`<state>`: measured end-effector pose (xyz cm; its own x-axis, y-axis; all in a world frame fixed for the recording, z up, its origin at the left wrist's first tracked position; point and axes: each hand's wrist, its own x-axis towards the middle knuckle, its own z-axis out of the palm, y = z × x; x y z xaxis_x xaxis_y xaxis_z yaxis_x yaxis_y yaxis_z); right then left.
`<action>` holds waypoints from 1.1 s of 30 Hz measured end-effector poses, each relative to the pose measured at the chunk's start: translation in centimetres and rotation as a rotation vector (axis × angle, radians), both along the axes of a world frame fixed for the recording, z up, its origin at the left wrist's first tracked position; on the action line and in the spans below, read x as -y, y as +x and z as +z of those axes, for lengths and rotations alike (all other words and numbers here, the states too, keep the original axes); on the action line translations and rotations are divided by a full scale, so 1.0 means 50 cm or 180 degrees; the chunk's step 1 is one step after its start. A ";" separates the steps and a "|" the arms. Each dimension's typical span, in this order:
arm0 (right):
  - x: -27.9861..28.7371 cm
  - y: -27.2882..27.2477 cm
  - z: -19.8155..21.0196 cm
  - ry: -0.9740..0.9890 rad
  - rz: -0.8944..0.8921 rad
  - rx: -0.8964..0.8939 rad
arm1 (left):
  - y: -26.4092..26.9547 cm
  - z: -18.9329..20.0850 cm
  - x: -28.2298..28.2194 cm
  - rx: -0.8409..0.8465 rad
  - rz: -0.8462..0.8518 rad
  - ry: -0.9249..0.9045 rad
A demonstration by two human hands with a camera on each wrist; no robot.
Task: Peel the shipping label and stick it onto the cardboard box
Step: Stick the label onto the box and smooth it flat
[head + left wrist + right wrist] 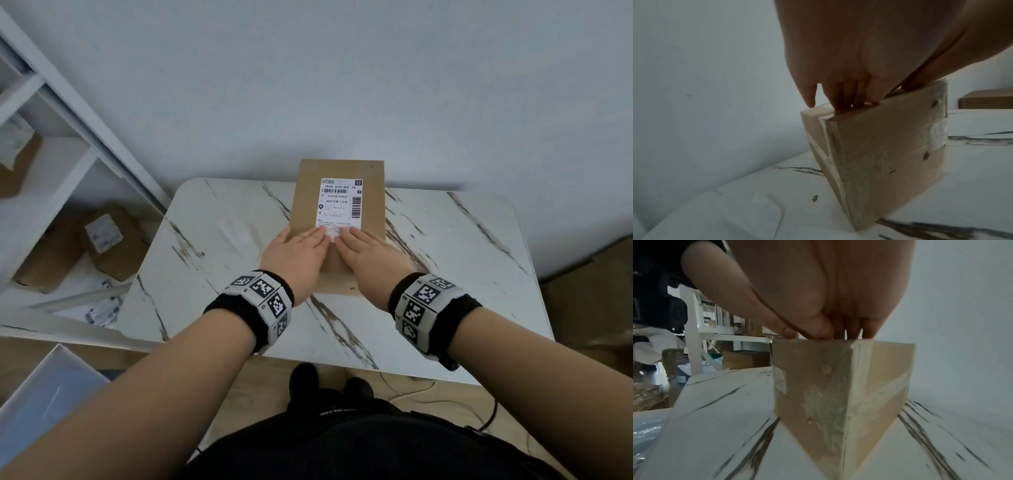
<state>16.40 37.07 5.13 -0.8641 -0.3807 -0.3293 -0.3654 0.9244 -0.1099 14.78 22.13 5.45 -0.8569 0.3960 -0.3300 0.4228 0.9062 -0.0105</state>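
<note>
A brown cardboard box (pixel 306 205) lies flat on the marble table (pixel 462 260), its far end against the wall. A white shipping label (pixel 339 202) with barcodes lies flat on the box top. My left hand (pixel 298 248) and right hand (pixel 368 250) lie palm down side by side on the near half of the box, fingers straight, fingertips pressing the label's near edge. In the left wrist view the fingers (pixel 840 97) press the top edge of the box (pixel 879 154). The right wrist view shows straight fingers (pixel 851 331) on the box (pixel 828 394) too.
A pale backing sheet (pixel 239 233) lies on the table left of the box. White shelving (pixel 61 144) at the left holds several brown parcels (pixel 113 240). A blue-grey bin (pixel 44 401) stands at the lower left. The wall rises right behind the table.
</note>
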 end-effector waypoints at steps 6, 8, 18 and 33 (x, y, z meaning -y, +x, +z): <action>-0.018 0.027 -0.004 -0.0030 -0.0162 -0.0072 | 0.001 0.002 -0.003 -0.0057 -0.0022 0.0012; -0.013 0.029 -0.007 -0.0075 -0.0279 -0.0091 | 0.001 0.003 0.002 -0.0052 -0.0069 0.0032; 0.025 -0.005 -0.010 -0.0198 -0.0690 -0.0035 | -0.024 0.003 0.041 0.0116 -0.0373 0.0136; 0.036 -0.097 0.000 -0.0007 -0.1168 0.0261 | -0.110 -0.002 0.047 0.0416 -0.0902 -0.0139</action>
<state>11.57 35.25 5.11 -0.9140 -0.0513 -0.4025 0.0004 0.9919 -0.1272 9.30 19.77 5.32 -0.6637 0.5960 -0.4520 0.6588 0.7520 0.0242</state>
